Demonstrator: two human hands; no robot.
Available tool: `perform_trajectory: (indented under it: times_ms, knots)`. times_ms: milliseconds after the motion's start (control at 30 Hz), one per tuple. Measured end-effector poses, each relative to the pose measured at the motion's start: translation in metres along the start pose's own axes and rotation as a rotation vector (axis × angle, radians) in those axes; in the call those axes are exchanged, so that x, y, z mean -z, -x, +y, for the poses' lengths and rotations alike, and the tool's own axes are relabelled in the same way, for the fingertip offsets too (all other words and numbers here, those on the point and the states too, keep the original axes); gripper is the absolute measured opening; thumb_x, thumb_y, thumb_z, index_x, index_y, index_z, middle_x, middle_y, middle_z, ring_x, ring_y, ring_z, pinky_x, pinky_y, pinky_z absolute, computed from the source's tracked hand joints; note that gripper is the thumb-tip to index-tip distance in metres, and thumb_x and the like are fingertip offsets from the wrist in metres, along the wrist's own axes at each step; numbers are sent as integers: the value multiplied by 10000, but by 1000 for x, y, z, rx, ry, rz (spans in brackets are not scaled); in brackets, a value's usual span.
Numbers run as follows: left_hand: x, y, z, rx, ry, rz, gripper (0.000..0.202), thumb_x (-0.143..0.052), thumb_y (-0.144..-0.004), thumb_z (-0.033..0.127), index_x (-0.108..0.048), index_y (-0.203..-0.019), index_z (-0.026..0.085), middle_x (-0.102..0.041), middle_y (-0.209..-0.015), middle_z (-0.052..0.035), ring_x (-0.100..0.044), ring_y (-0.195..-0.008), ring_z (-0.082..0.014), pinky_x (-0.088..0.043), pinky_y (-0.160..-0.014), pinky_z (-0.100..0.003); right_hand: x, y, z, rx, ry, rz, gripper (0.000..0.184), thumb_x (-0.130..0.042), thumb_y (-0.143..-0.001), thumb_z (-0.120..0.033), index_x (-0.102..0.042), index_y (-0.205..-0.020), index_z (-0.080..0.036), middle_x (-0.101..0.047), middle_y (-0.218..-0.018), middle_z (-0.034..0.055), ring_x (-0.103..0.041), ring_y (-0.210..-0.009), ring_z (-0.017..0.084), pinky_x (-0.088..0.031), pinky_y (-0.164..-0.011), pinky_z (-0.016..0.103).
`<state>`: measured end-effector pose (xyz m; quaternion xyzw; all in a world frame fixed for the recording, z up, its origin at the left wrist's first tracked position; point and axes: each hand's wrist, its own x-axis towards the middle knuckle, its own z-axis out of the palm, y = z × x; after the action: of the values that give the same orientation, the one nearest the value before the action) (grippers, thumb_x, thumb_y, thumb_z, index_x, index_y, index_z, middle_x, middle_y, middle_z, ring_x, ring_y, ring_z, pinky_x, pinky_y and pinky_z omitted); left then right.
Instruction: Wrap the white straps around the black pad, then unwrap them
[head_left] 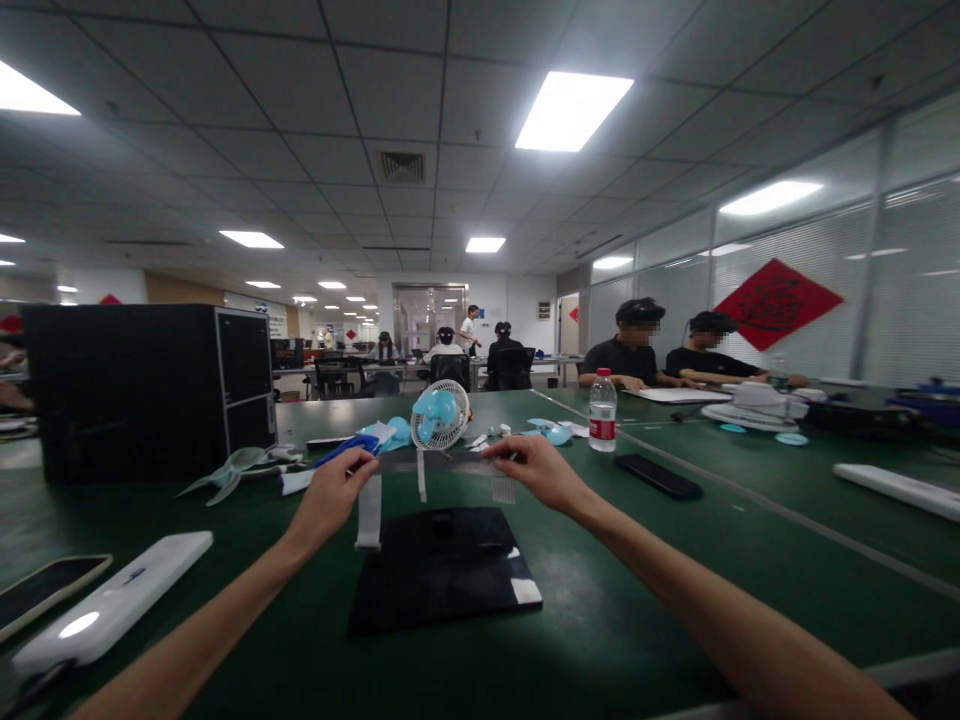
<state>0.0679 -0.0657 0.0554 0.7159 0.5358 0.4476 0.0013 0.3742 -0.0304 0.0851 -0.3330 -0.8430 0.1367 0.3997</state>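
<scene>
My left hand [335, 492] is closed in a pinch at the left end of a thin, see-through strip [442, 463]. My right hand [541, 474] pinches near its other end, so the strip spans the gap between them. Below my left fingers hangs a pale ribbon-like band [369, 515], and a shorter pale band [504, 490] shows under my right fingers. Between them a narrow whitish strip [421, 476] hangs down. What exactly the piece is, I cannot make out. Beneath lies a black flat plate [446, 575] with white patches at its right edge.
Behind my hands sits a small white fan [441, 415] with blue blades, among loose parts. A water bottle [602, 411] and a dark phone [658, 477] stand to the right. A black computer case [135, 390] and a white power strip [116, 600] occupy the left. Several people work beyond.
</scene>
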Motion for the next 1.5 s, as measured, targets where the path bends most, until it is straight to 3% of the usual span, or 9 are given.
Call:
perform_trajectory:
  times_ms: [167, 367, 500, 667, 800, 1067, 1500]
  knots:
    - [5, -1, 5, -5, 3, -52, 384, -398, -862, 513, -609, -814, 196, -633, -773, -19, -560, -732, -196, -418, -664, -293, -2, -3, 13, -55, -112, -44, 388, -606, -704, -150, -652, -1089, -127, -667, -907, 61, -599, -794, 152, -476, -671, 256]
    - [6, -2, 8, 22, 58, -156, 403, -436, -826, 546, -625, -794, 191, -613, -726, 0, -549, -697, -176, -417, -644, -281, 1, -8, 30, -153, -121, -165, 155, -621, -714, -220, -671, -810, -109, -619, -679, 12, -538, -620, 114, -439, -606, 251]
    - [4, 1, 7, 156, 219, -380, 399, -513, -768, 555, -620, -780, 171, -559, -630, 30, -495, -567, -127, -369, -522, -238, 10, -5, 35, -266, -256, -324, 182, -662, -688, -276, -642, -758, -109, -571, -619, -15, -497, -559, 91, -410, -537, 223]
    - [1, 10, 4, 289, 359, -809, 350, -609, -729, 498, -626, -767, 151, -576, -601, 29, -479, -489, -88, -343, -480, -212, 12, 3, 35, -388, -268, -728, 204, -686, -661, -259, -635, -783, -103, -579, -636, -20, -512, -547, 80, -419, -526, 209]
    - [-3, 16, -2, 314, 334, -991, 273, -636, -721, 429, -620, -734, 157, -597, -600, 21, -540, -516, -104, -372, -488, -214, 1, 7, 30, -402, -178, -912, 160, -678, -675, -215, -639, -787, -107, -591, -647, -24, -522, -550, 77, -419, -533, 198]
    - [-13, 15, -15, 304, 210, -1036, 240, -614, -719, 397, -621, -760, 160, -620, -629, 7, -562, -514, -118, -370, -467, -219, -10, 8, 32, -408, -45, -904, 148, -644, -698, -177, -652, -825, -100, -602, -663, -19, -528, -543, 82, -420, -525, 197]
    - [-16, 17, -6, 214, -80, -982, 234, -595, -715, 373, -677, -803, 172, -624, -707, 9, -561, -652, -147, -379, -558, -247, -14, 9, 39, -436, 10, -919, 219, -668, -689, -208, -661, -881, -102, -624, -715, -8, -559, -593, 102, -452, -574, 231]
